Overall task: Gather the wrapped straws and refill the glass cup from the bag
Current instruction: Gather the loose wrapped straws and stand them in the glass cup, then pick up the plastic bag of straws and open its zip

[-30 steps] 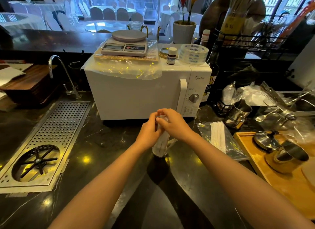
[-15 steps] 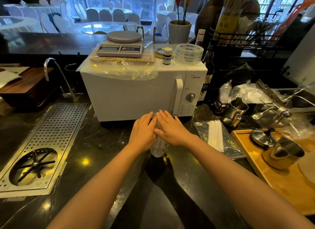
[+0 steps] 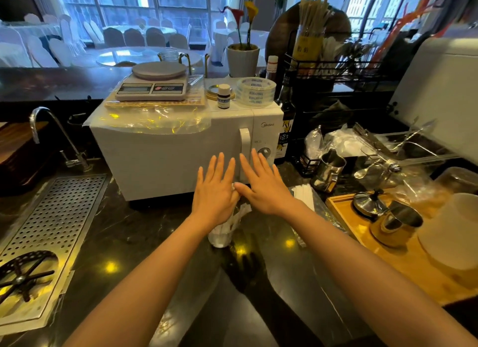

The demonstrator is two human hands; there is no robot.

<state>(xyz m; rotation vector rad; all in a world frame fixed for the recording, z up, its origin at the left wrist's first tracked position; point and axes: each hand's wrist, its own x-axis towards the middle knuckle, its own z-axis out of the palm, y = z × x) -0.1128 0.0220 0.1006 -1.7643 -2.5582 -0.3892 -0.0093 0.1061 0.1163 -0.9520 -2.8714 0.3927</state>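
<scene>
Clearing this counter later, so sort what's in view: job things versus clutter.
Job: glass cup, wrapped straws in it, bag of straws, left hand, right hand.
Clutter: microwave, scale, tape rolls, small bottle, steel pitcher.

I stand at a dark, glossy stone counter that reflects small points of yellow light. A perforated metal drain tray is set into it at my left, with a curved tap behind it. Directly ahead sits a white microwave; a kitchen scale rests on top of it. A wooden tray lies at my right. Beyond the counter, tall windows admit cool daylight onto round dining tables ringed by white-covered chairs. A white pot with flowers stands behind the microwave.
</scene>
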